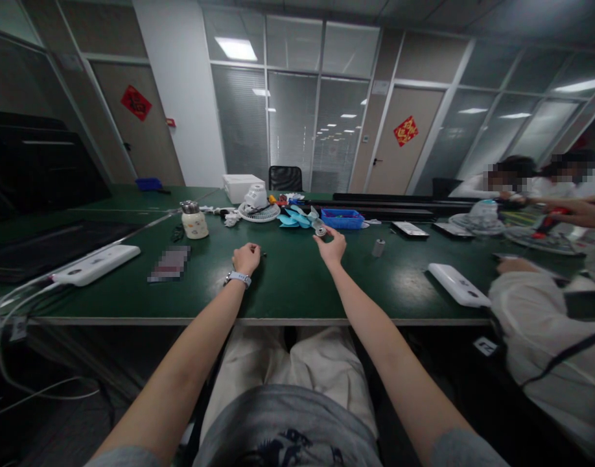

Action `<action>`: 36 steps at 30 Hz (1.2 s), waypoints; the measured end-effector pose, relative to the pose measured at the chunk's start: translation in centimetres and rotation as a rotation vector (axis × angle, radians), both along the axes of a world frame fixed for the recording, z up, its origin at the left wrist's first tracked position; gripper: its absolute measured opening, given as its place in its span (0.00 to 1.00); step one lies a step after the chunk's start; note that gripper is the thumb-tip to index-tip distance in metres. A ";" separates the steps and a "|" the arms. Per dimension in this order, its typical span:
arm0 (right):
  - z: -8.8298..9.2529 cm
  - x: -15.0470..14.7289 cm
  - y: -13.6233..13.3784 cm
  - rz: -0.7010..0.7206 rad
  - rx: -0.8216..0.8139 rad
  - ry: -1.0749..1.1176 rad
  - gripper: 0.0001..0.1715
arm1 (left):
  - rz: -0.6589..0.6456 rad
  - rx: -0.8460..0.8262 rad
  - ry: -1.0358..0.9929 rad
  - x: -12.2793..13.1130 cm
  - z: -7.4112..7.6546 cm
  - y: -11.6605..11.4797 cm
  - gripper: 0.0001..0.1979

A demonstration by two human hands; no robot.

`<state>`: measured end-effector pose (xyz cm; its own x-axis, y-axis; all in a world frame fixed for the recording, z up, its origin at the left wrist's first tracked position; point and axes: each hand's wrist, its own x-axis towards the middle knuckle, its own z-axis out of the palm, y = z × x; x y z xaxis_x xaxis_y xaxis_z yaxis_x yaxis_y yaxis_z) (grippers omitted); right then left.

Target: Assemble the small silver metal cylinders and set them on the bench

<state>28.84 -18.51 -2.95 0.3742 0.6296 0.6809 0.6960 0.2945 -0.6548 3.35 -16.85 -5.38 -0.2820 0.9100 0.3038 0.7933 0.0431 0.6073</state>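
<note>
My right hand (332,246) is raised over the green table, thumb and fingers pinching a small round silvery part (319,230). Just behind that part lie light-blue fan blades (297,218). My left hand (246,258), with a watch (238,279) on its wrist, rests on the tabletop with curled fingers; whatever they may hold is hidden. A tiny dark piece (264,254) lies right beside it. Farther back, a white fan grille (259,212) lies flat with a white fan housing (255,196) on it. To the right of my right hand stands a small grey cylinder (378,247).
A blue tray (342,218) holds small parts. A cream jar (194,225) and a white power strip (98,264) stand left; another white power strip (457,285) lies right. A co-worker's sleeve (531,311) is close on the right. The table edge (297,321) runs before my lap.
</note>
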 end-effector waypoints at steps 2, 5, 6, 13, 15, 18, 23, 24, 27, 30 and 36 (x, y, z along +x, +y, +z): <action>0.6 2.0 -0.2 -0.208 0.094 0.019 0.22 | 0.002 -0.003 -0.002 0.0 0.0 0.0 0.17; 1.3 5.9 -0.9 -0.491 0.156 0.077 0.24 | 0.005 0.007 0.004 0.1 -0.1 0.0 0.17; 1.2 7.3 -1.1 -0.565 0.154 0.108 0.24 | 0.005 0.011 0.006 0.1 -0.2 0.1 0.17; -1.6 13.8 -1.5 -0.867 -0.049 0.527 0.28 | 0.006 0.008 0.013 0.1 -0.3 0.2 0.16; -2.2 14.2 -1.2 -0.876 -0.104 0.571 0.29 | 0.004 0.001 0.015 0.0 -0.3 0.2 0.16; -2.6 14.3 -0.7 -0.876 -0.074 0.576 0.28 | 0.003 -0.008 0.013 0.0 -0.2 0.1 0.16; -2.3 14.3 -0.8 -0.891 -0.113 0.606 0.32 | 0.002 -0.002 0.010 0.1 -0.1 0.0 0.16; -2.0 14.2 -1.0 -0.897 -0.121 0.612 0.35 | 0.003 0.000 0.010 0.1 -0.1 0.0 0.16; -0.6 13.0 -1.7 -0.939 0.011 0.522 0.40 | 0.008 0.006 0.005 0.1 -0.2 0.1 0.16; 1.3 9.6 -2.2 -0.797 0.203 0.187 0.36 | 0.010 0.017 -0.010 0.0 -0.2 0.2 0.16; 0.7 -4.1 -1.3 0.214 -0.103 -0.407 0.23 | 0.057 0.051 -0.057 -0.2 -0.5 0.6 0.14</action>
